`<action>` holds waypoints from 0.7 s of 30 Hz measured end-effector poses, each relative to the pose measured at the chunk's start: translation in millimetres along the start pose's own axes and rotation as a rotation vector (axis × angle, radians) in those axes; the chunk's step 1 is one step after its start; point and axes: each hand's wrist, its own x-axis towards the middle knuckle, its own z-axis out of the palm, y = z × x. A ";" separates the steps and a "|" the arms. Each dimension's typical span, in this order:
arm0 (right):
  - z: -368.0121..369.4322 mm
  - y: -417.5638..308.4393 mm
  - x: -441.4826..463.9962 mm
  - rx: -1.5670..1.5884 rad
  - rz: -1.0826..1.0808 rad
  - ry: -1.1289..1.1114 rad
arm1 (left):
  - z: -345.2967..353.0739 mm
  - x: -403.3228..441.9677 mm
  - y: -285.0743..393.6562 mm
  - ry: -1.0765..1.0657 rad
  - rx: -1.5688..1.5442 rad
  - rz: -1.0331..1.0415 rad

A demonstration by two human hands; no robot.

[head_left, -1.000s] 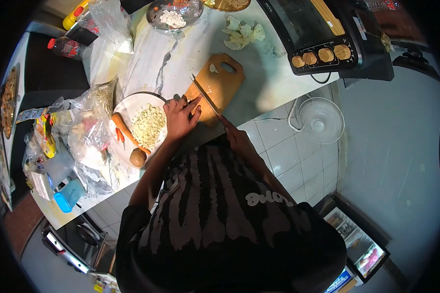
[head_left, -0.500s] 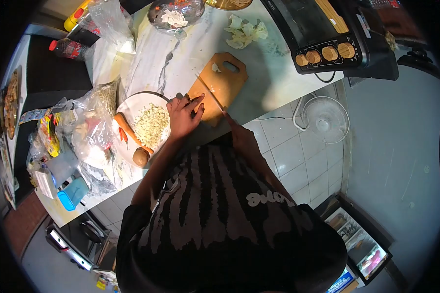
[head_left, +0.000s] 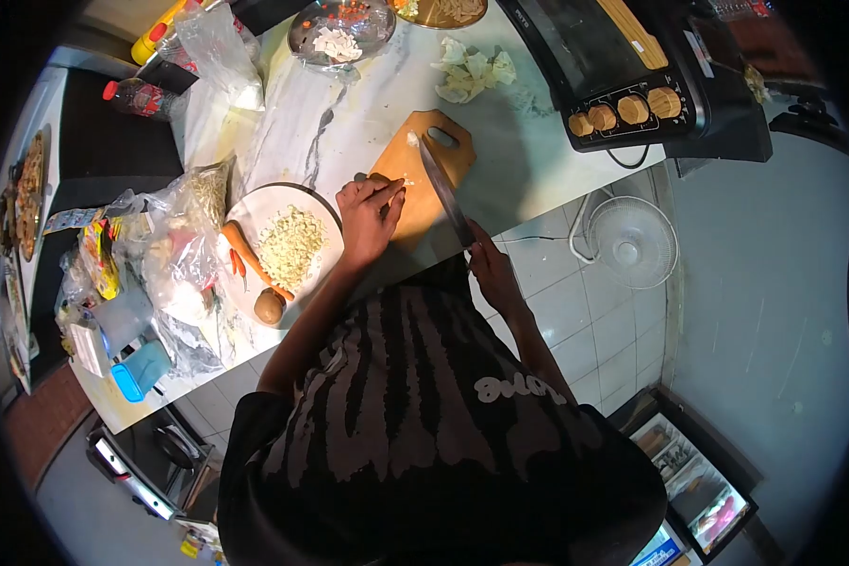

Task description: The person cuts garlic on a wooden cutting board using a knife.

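On the wooden cutting board (head_left: 429,193), small chopped white pieces (head_left: 407,181) lie by the fingertips of my left hand (head_left: 368,219). Its fingers are drawn together at the board's left edge, and whatever they pinch is hidden. My right hand (head_left: 491,269) is closed round the handle of a kitchen knife (head_left: 446,193). The blade slants up and left over the board, apart from my left fingers, its tip close to a small white piece (head_left: 412,139). Left of my left hand stands a white plate (head_left: 245,209) with diced pale pieces (head_left: 291,247), a carrot (head_left: 242,250), red chilies (head_left: 237,265) and a round brown vegetable (head_left: 270,306).
A toaster oven (head_left: 623,75) stands at the back right, with pale peelings (head_left: 474,71) nearby. At the back is a metal tray (head_left: 373,45) of cut food. Plastic bags (head_left: 174,255) and a blue container (head_left: 141,371) crowd the left. A fan (head_left: 627,243) stands on the floor.
My right hand has moved down and right, and the knife has swung to a steeper angle, its blade away from my left fingers. My left hand has shifted slightly right, its fingers closer together.
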 end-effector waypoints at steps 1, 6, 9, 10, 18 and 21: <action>-6.4 -1.5 -3.1 -0.069 0.022 -0.021 | 0.1 0.9 -0.2 0.003 0.004 0.000; -34.7 -3.6 -17.9 -0.186 0.075 -0.089 | -6.7 7.8 7.3 -0.058 -0.099 -0.159; -45.1 -3.5 -20.8 -0.215 0.106 -0.144 | -9.1 13.8 21.4 -0.098 -0.209 -0.294; -47.0 -5.3 -19.5 -0.226 0.137 -0.172 | -6.4 14.2 22.1 -0.099 -0.206 -0.296; -41.8 -14.9 -7.6 -0.221 0.020 -0.228 | 1.8 20.5 35.3 -0.072 -0.232 -0.373; -41.8 -15.6 -2.7 -0.256 -0.033 -0.260 | 2.1 22.4 40.4 -0.062 -0.217 -0.417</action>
